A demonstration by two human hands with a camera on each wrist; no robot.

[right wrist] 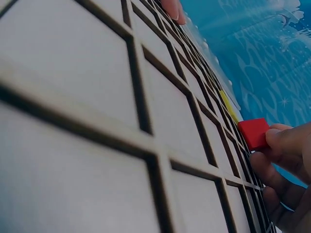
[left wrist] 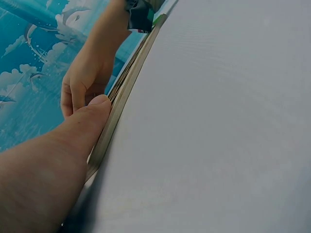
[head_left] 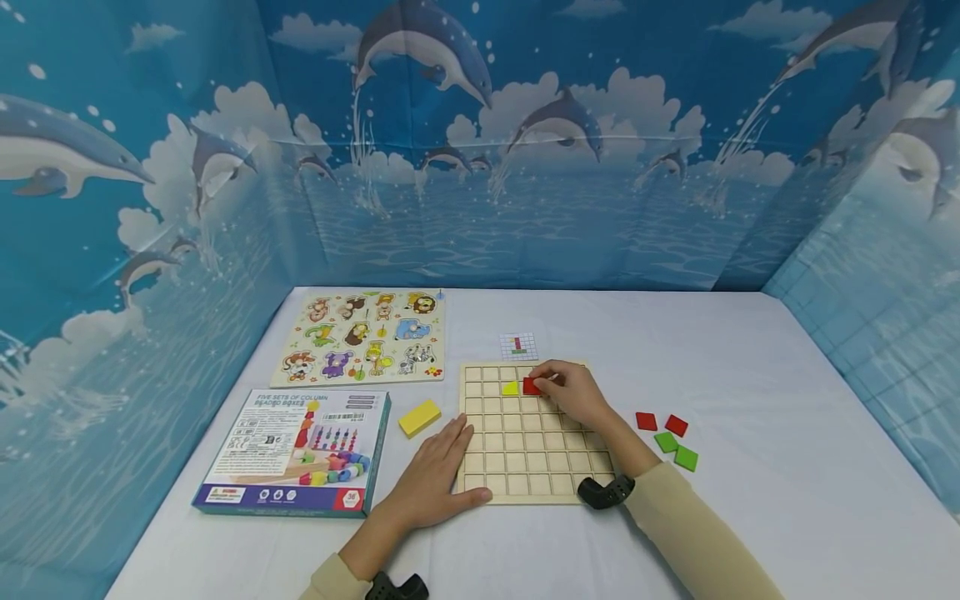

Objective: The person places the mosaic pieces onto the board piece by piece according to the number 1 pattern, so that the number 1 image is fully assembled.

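A wooden grid board [head_left: 517,461] lies on the white table. Near its far side my right hand [head_left: 576,393] pinches a red square tile [right wrist: 253,133] between thumb and fingers, tilted over the cells. Just left of that tile, a yellow triangular piece [head_left: 511,388] sits in a cell. My left hand [head_left: 433,473] rests with straight fingers along the board's left edge, its thumb [left wrist: 92,116] at the near left corner. Beyond the board lies a small pattern card [head_left: 518,346] with a gridded picture in red, green and yellow.
Loose red tiles [head_left: 647,422] and green tiles [head_left: 686,457] lie right of the board, near my right forearm. A yellow block [head_left: 420,418] is beside my left fingers. Further left are a boxed bead toy [head_left: 300,450] and an animal puzzle board [head_left: 360,337]. A dolphin-printed curtain [head_left: 480,217] encloses the table.
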